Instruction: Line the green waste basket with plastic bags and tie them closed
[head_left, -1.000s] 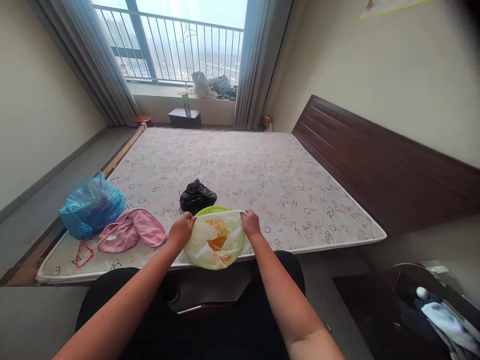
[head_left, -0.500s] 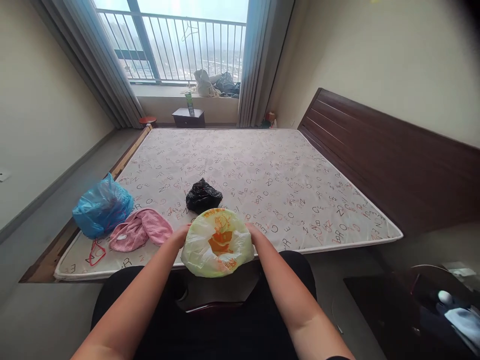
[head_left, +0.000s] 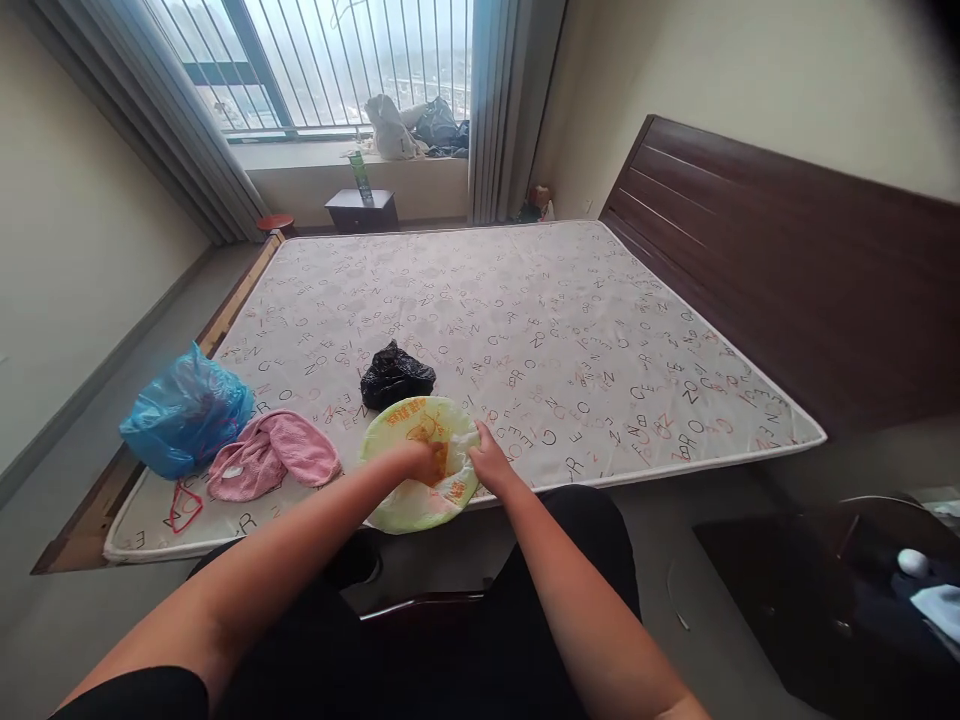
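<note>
A round basin-like object covered in a pale yellow-green plastic bag (head_left: 409, 515) with orange print is tilted over the near edge of the mattress. My right hand (head_left: 489, 458) grips its right rim, fingers closed on the bag-covered edge. My left hand (head_left: 426, 460) reaches over the middle, on the orange print; its fingers are hidden, so their state does not show. Just beyond the rim lies a crumpled black plastic bag (head_left: 396, 376). A pink cloth (head_left: 274, 455) and a blue plastic bag (head_left: 187, 412) rest further left.
The patterned mattress (head_left: 465, 290) spans the middle, with a dark headboard (head_left: 765, 220) at right. A red loop (head_left: 186, 507) lies at the near left corner. A dark table (head_left: 795, 590) with items stands at lower right.
My left hand has moved from the left rim onto the middle of the covered object. My right hand still holds the right side. The view has tilted down slightly.
</note>
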